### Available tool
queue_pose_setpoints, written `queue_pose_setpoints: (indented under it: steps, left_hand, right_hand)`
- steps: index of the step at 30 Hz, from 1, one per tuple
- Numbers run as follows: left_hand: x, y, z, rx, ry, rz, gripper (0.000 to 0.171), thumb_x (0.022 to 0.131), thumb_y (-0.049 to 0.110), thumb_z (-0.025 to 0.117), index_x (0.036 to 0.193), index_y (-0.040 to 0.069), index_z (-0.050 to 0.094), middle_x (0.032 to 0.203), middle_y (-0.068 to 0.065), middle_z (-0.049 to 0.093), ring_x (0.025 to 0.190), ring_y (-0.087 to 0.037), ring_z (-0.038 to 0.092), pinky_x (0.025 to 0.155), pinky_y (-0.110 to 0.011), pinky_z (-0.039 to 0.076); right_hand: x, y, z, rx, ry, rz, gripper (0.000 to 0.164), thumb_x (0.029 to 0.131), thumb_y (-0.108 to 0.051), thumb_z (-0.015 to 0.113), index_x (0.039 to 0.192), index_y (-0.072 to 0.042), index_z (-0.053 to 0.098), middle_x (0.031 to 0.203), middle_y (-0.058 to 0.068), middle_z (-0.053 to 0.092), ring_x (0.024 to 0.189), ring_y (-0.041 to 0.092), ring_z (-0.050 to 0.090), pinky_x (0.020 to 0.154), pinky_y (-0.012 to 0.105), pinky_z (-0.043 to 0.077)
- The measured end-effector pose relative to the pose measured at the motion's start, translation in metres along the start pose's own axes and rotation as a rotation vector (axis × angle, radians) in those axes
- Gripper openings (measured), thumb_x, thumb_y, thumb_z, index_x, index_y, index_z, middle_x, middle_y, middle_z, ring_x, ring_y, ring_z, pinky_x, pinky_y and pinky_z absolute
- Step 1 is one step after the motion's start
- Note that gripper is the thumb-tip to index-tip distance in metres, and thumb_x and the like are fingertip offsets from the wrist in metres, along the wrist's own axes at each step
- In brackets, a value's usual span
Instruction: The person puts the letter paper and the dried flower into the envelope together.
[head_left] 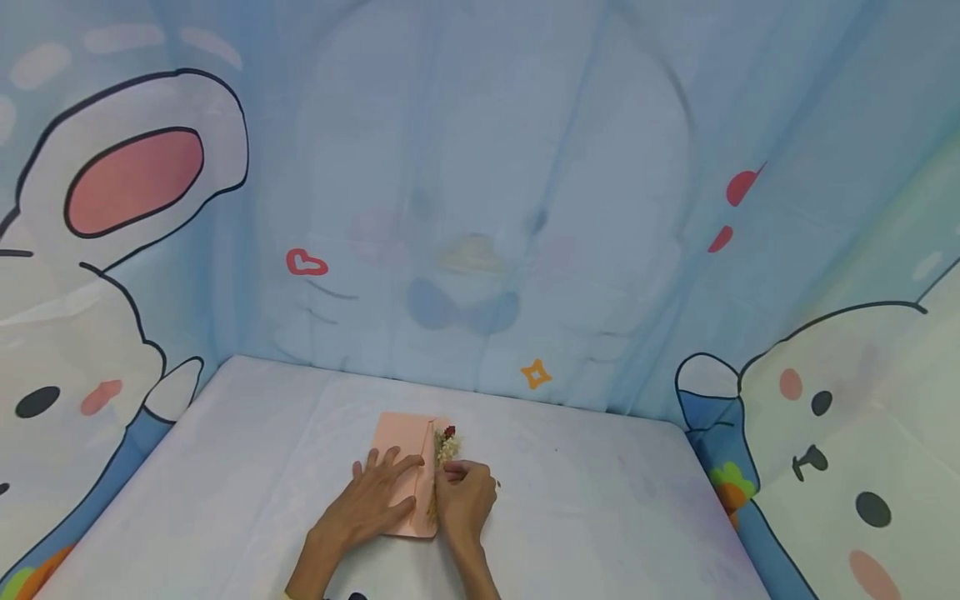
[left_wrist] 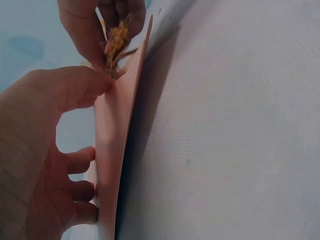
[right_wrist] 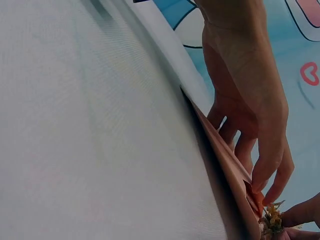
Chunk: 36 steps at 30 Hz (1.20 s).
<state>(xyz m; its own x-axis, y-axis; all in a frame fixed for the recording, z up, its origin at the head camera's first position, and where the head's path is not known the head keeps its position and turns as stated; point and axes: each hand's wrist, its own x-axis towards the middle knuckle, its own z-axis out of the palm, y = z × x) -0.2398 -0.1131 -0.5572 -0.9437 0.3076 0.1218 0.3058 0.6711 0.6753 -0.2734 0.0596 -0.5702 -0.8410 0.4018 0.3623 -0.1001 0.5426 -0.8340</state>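
Note:
A pink folded paper, like a card or envelope (head_left: 405, 428), lies on the white-covered table. My left hand (head_left: 366, 502) rests on it with fingers spread, the thumb pressing near its right edge. At that edge, my right hand (head_left: 467, 500) pinches a small bunch of dried flowers (head_left: 447, 447) with a dark red bloom and pale sprigs. In the left wrist view, the flowers (left_wrist: 117, 45) sit against the paper (left_wrist: 111, 135), close to the left thumb. The right wrist view shows an opening along the paper's edge (right_wrist: 252, 200) beside the flowers (right_wrist: 272, 220); most of the right hand is out of frame there.
The white tabletop (head_left: 600, 500) spreads around the paper. A blue curtain (head_left: 480, 167) with cartoon animals hangs behind the table and along both sides. A tiny dark fragment (head_left: 498, 483) lies just right of the right hand.

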Motion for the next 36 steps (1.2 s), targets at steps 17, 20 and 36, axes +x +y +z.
queue_pose_setpoints:
  steps: [17, 20, 36]
  left_hand:
    - [-0.001, -0.003, 0.000, 0.008, 0.050, -0.004, 0.059, 0.108, 0.037, 0.066, 0.163, 0.025, 0.051, 0.173, -0.029, 0.038, 0.160, -0.064, 0.026, 0.127, -0.081, 0.021]
    - [-0.001, -0.002, 0.000, 0.009, 0.050, -0.005, 0.059, 0.109, 0.040, 0.064, 0.164, 0.026, 0.049, 0.174, -0.027, 0.038, 0.161, -0.062, 0.027, 0.128, -0.080, 0.022]
    - [-0.001, -0.006, 0.000, -0.003, 0.055, 0.001, 0.059, 0.109, 0.042, 0.063, 0.165, 0.028, 0.048, 0.175, -0.026, 0.037, 0.162, -0.060, 0.027, 0.129, -0.079, 0.023]
  right_hand:
    - [-0.004, -0.012, 0.007, -0.036, -0.104, -0.034, 0.009, 0.077, -0.001, 0.086, 0.070, -0.005, 0.081, 0.060, 0.006, 0.075, 0.050, 0.011, 0.065, 0.052, 0.033, 0.055]
    - [-0.004, -0.015, 0.009, -0.036, -0.145, -0.037, 0.009, 0.079, -0.004, 0.087, 0.071, -0.006, 0.083, 0.062, 0.005, 0.076, 0.052, 0.012, 0.068, 0.053, 0.034, 0.056]
    - [-0.002, -0.020, 0.013, -0.021, -0.305, -0.008, 0.010, 0.085, 0.005, 0.082, 0.086, -0.004, 0.086, 0.073, 0.007, 0.079, 0.062, 0.013, 0.068, 0.057, 0.032, 0.055]
